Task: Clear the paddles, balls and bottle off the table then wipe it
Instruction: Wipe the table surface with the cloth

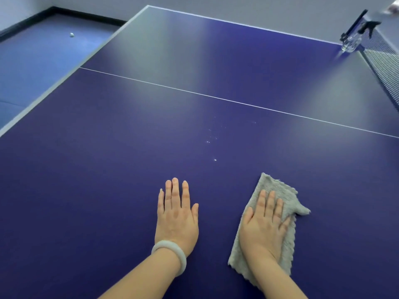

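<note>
Right grip (264, 227) lies flat on the cloth (278, 187), left grip (176, 219) beside.

We press our right hand (264, 226) flat on the grey cloth (280, 193), our left hand (177, 214) flat on the table (86, 169) just beside it.

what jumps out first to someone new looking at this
On the dark blue table-tennis table, the right hand presses a fluffy grey cloth flat, the left hand rests flat beside it. A clear spray bottle with black trigger stands far right by the net.
</note>
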### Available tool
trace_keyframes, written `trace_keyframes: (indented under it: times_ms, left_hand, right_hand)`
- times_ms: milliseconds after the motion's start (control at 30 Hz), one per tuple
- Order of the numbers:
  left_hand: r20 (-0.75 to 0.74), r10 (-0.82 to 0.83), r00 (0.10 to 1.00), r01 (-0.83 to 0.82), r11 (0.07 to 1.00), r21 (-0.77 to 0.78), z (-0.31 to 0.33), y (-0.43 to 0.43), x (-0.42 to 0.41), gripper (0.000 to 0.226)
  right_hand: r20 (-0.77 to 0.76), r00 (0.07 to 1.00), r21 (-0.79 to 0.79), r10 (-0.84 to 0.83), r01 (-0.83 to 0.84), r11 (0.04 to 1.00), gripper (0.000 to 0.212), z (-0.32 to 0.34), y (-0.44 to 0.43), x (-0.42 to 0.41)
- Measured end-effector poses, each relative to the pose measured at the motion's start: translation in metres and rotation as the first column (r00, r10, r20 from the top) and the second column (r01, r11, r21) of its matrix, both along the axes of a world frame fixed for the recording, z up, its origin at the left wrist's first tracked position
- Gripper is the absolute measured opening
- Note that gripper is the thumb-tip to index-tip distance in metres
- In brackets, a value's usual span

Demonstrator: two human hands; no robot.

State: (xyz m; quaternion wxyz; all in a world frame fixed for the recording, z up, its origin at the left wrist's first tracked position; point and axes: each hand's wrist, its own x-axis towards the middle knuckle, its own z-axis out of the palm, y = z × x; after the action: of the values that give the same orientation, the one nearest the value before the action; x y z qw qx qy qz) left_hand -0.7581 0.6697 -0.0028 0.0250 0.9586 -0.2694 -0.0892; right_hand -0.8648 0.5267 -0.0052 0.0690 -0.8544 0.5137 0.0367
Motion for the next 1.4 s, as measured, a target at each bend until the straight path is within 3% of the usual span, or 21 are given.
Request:
trace_keyframes:
  times_ms: [100,200,300,433,833,900,967,1033,1067,1167,1200,1233,1267,1333,1400]
  left_hand:
    - [-0.029,-0.026,0.999,0.023,0.996,-0.086,0.014,0.002,0.011,0.059]
    - [0.061,-0.023,0.998,0.035,0.979,-0.203,0.018,0.004,0.044,0.053]
    - [0.006,0.056,0.998,-0.055,0.994,-0.097,0.015,-0.003,0.081,0.063]
    - [0.041,0.162,0.986,-0.161,0.987,-0.012,0.000,-0.020,0.105,0.069]
    - [0.063,0.201,0.978,-0.200,0.979,-0.026,-0.006,-0.026,0.105,0.071]
    - [0.070,0.208,0.976,-0.206,0.978,-0.029,-0.008,-0.026,0.107,0.069]
    - [0.084,0.209,0.974,-0.208,0.978,-0.023,-0.009,-0.026,0.107,0.070]
    - [0.080,0.214,0.974,-0.213,0.977,-0.024,-0.008,-0.026,0.107,0.069]
    - [0.077,0.216,0.973,-0.215,0.976,-0.025,-0.008,-0.026,0.107,0.069]
    - [0.084,0.210,0.974,-0.210,0.978,-0.011,-0.007,-0.025,0.107,0.068]
    - [0.087,0.213,0.973,-0.213,0.977,-0.010,-0.008,-0.024,0.107,0.069]
    - [0.086,0.215,0.973,-0.215,0.977,-0.009,-0.008,-0.024,0.107,0.070]
    - [0.087,0.213,0.973,-0.213,0.977,-0.010,-0.008,-0.024,0.107,0.069]
    - [0.085,0.215,0.973,-0.215,0.977,-0.011,-0.009,-0.025,0.107,0.066]
    - [0.083,0.217,0.973,-0.218,0.976,-0.003,-0.009,-0.025,0.108,0.068]
  right_hand:
    - [0.014,1.000,-0.008,0.010,-0.010,1.000,0.062,-0.004,-0.014,0.014]
    - [0.010,1.000,-0.021,0.026,-0.026,0.999,0.062,-0.006,-0.028,0.028]
    - [0.029,0.999,-0.020,0.030,-0.029,0.999,0.061,-0.007,-0.047,0.047]
    - [0.056,0.998,-0.018,0.016,-0.015,1.000,0.061,-0.009,-0.078,0.076]
    - [0.097,0.995,0.053,0.016,-0.021,0.998,0.059,0.003,-0.213,0.195]
    - [0.091,0.994,0.070,0.065,-0.071,0.995,0.059,0.002,-0.221,0.233]
    - [0.084,0.967,0.071,0.238,-0.244,0.967,0.057,0.001,-0.215,0.269]
    - [0.079,0.860,0.051,0.505,-0.509,0.859,0.055,0.005,-0.200,0.291]
    - [0.071,0.761,0.041,0.645,-0.649,0.760,0.054,0.006,-0.191,0.292]
    - [0.099,0.328,0.040,0.940,-0.945,0.325,0.052,0.007,-0.176,0.252]
    - [0.111,0.252,0.057,0.961,-0.967,0.247,0.052,0.008,-0.183,0.234]
    - [0.113,0.259,0.060,0.959,-0.965,0.254,0.052,0.009,-0.198,0.223]
    - [0.104,0.353,0.048,0.930,-0.936,0.350,0.052,0.010,-0.217,0.218]
    - [0.078,0.652,0.030,0.754,-0.757,0.652,0.052,0.010,-0.245,0.221]
    - [0.066,0.805,0.019,0.590,-0.592,0.806,0.053,0.009,-0.244,0.237]
